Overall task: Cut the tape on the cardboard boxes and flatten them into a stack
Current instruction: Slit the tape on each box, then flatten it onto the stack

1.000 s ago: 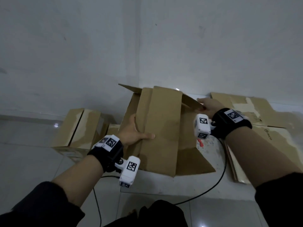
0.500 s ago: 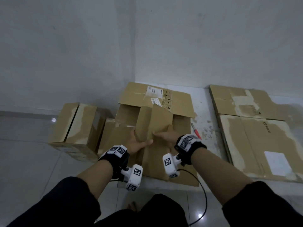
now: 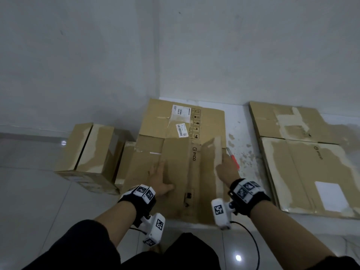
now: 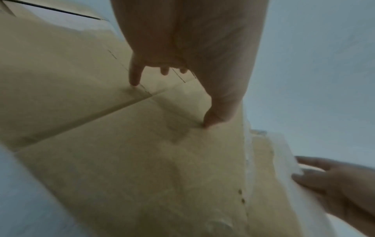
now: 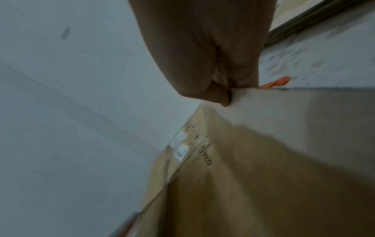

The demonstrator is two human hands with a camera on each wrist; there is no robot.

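A flattened cardboard box (image 3: 175,162) with a PICO logo lies on the floor in front of me, on top of another flat carton with shipping labels (image 3: 182,114). My left hand (image 3: 159,178) presses flat on its left half, fingers spread and fingertips (image 4: 134,81) touching the board. At the box's right edge, my right hand (image 3: 224,166) grips a slightly raised flap (image 5: 284,112), its thumb (image 5: 223,99) on the top side. A red utility knife (image 3: 232,159) lies on the floor just beyond that edge, also in the right wrist view (image 5: 276,82).
Two taped, unflattened boxes (image 3: 85,152) stand at the left, with a smaller one (image 3: 124,162) beside them. A stack of flattened cartons (image 3: 302,162) lies at the right. Tape scraps (image 3: 243,152) litter the floor; the wall corner is close behind. A black cable (image 3: 251,240) runs below my right wrist.
The box stood upright and open a second ago and now lies flat. My right hand came from its far top flap to its right edge; my left hand stayed on the left half.
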